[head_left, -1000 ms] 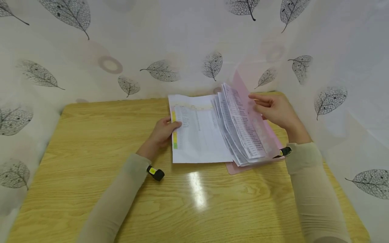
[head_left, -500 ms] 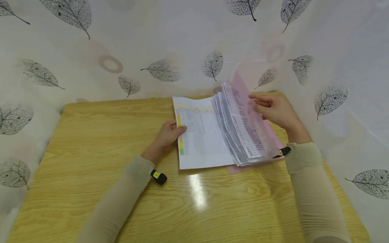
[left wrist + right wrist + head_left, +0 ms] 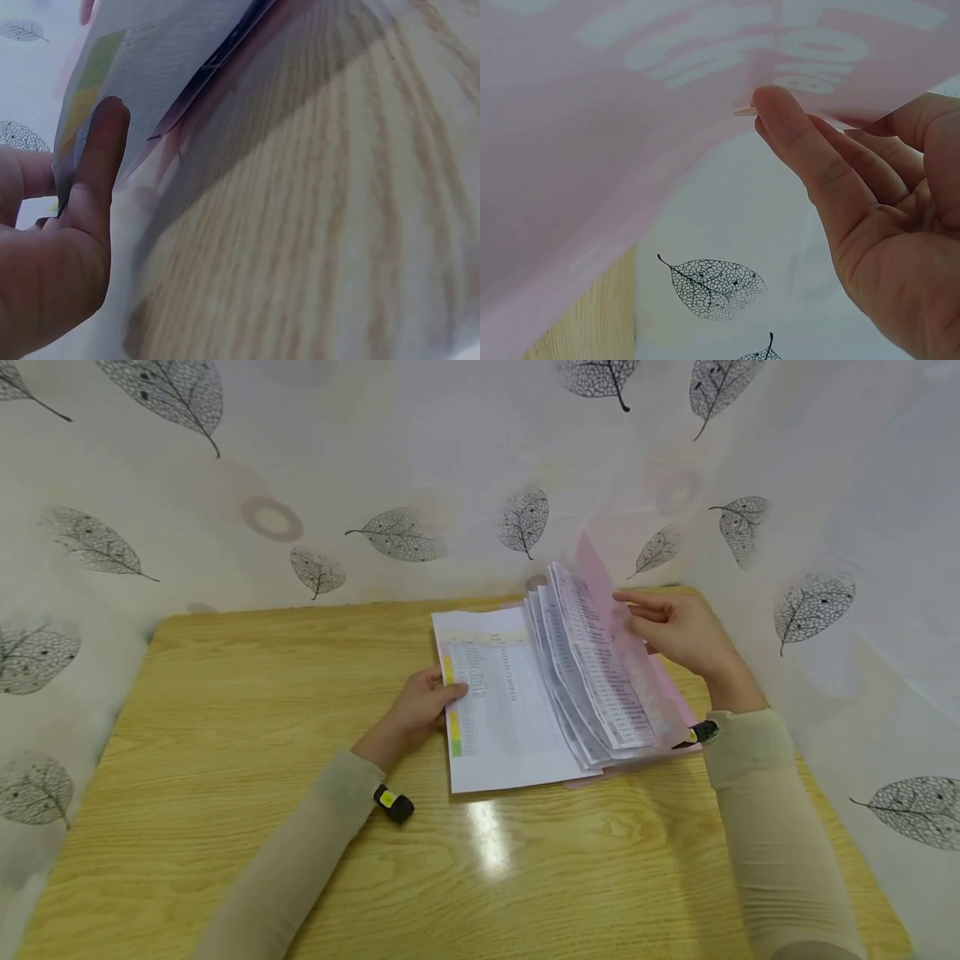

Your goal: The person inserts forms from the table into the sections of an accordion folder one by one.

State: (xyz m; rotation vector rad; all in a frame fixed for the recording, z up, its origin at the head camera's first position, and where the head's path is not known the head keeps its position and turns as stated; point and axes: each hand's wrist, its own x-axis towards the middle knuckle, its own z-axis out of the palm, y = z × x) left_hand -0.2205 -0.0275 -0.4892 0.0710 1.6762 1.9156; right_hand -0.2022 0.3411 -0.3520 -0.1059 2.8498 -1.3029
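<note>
My left hand (image 3: 420,706) pinches the left edge of a printed sheet (image 3: 510,718), its thumb on top beside a yellow and green strip. The sheet's right side reaches in among several printed papers (image 3: 600,668) that stand fanned and tilted inside a pink folder (image 3: 594,568). With my right hand (image 3: 678,631) I pinch the edge of the folder's raised cover, at the right. White lettering shows on that pink cover (image 3: 630,150) in the right wrist view. In the left wrist view the thumb (image 3: 105,142) lies against the sheet (image 3: 172,60).
Everything stands on a wooden table (image 3: 262,693) with a light reflection near its middle. A white curtain (image 3: 450,443) with leaf prints hangs behind the table and at both sides. Black wrist straps (image 3: 395,804) sit on both sleeves.
My left hand has moved right and a little nearer, carrying the sheet with it, so the sheet covers more of the folder's lower corner. The right hand and cover have stayed in place.
</note>
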